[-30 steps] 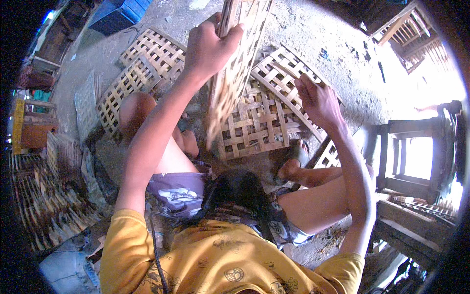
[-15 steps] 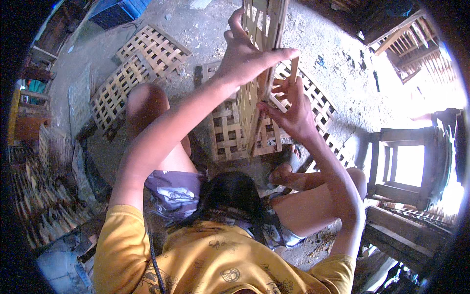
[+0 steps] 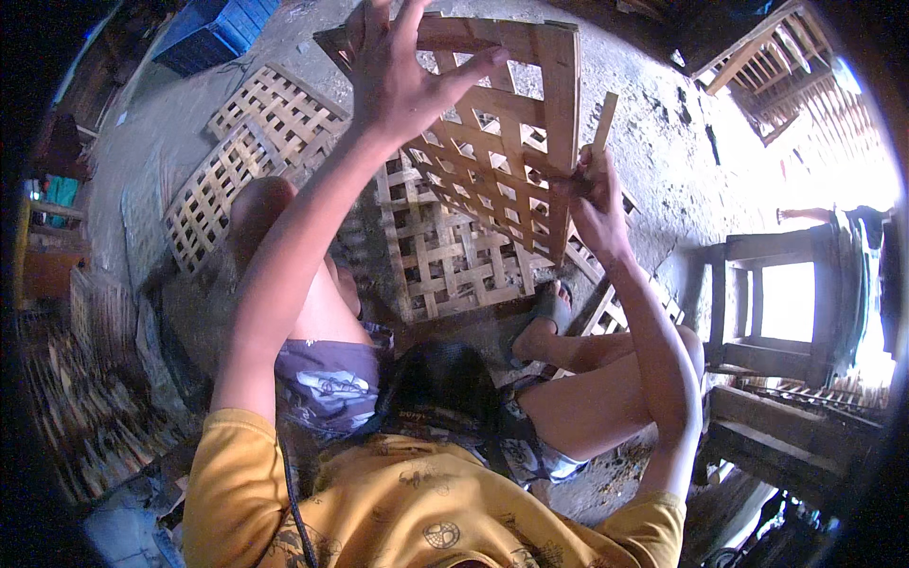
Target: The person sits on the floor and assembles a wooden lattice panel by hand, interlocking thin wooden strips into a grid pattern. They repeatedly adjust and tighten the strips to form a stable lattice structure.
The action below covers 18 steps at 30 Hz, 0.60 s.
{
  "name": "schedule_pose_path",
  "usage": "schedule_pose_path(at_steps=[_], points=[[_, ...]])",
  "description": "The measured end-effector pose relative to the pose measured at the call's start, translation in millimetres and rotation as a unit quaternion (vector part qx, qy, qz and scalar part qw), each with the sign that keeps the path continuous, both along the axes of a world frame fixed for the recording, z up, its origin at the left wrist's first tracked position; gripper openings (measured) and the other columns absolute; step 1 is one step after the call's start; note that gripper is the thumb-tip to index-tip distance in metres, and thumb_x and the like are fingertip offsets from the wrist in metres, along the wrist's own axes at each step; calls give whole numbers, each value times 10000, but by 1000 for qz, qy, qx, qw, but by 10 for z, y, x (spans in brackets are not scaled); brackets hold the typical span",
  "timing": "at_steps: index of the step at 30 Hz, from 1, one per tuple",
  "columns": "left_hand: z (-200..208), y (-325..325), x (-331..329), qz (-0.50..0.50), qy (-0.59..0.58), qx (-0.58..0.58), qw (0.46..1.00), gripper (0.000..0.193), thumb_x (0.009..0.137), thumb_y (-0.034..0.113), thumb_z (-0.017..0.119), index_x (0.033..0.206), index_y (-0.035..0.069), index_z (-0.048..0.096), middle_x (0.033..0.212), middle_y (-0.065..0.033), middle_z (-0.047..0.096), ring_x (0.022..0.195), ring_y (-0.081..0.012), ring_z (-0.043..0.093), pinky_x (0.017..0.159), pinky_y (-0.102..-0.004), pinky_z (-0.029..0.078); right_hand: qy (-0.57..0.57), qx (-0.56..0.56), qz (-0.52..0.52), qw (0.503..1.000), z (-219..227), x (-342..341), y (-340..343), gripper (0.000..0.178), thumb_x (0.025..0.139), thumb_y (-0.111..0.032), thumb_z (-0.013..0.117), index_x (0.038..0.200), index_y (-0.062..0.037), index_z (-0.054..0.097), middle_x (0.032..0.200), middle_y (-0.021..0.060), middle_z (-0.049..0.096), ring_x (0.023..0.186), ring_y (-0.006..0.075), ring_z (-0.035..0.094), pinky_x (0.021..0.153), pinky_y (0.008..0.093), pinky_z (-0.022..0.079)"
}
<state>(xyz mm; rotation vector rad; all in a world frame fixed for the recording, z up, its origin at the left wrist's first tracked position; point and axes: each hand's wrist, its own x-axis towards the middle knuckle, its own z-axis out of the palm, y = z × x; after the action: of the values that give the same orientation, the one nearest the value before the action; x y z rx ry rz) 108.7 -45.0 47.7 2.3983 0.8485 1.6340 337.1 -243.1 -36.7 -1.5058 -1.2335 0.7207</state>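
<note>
Yellow shirt (image 3: 407,502), printed motifs (image 3: 442,535). Left hand (image 3: 402,85) spread at woven panel (image 3: 507,106), can't tell if gripping; right hand (image 3: 598,197), well apart, clamped on strip (image 3: 605,123).

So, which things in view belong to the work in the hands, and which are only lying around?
Work in hand:
raised lattice panel, near open left hand
thin strip in right hand
likely, similar panels on the ground

Apparently just lying about:
blue crate
dark wooden frame
</note>
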Motion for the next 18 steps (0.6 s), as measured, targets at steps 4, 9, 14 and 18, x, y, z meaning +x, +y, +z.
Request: schedule_pose_path(at_steps=[4,9,14,18], points=[[29,41,16,-134,-54,-65,987,560,886,630,740,895,77,652,826,-50,633,755,-155,604,758,-388,509,98,34,-47,994,326,-155,-39,215,988,-26,612,1143,-43,463,963,69,563,962,170,600,823,339,526],[16,106,-102,-117,40,-76,989,433,936,474,758,894,58,647,761,-64,660,705,-145,686,627,-339,556,82,55,-62,993,282,46,-22,243,976,-38,640,1154,-33,475,986,86,601,927,177,614,812,359,528],[-114,120,3,-133,6,-121,984,689,985,698,514,748,70,670,504,-14,457,557,-122,530,551,-344,385,-83,17,-31,996,417,-109,-118,327,929,6,566,1235,-45,464,967,54,547,911,156,573,792,344,499],[-69,173,-127,-110,35,-163,980,719,988,706,488,784,43,676,536,-22,481,552,-124,464,551,-340,358,-162,27,-10,986,706,-237,-120,173,981,-90,591,1118,-5,527,942,198,682,881,310,682,820,439,525]])
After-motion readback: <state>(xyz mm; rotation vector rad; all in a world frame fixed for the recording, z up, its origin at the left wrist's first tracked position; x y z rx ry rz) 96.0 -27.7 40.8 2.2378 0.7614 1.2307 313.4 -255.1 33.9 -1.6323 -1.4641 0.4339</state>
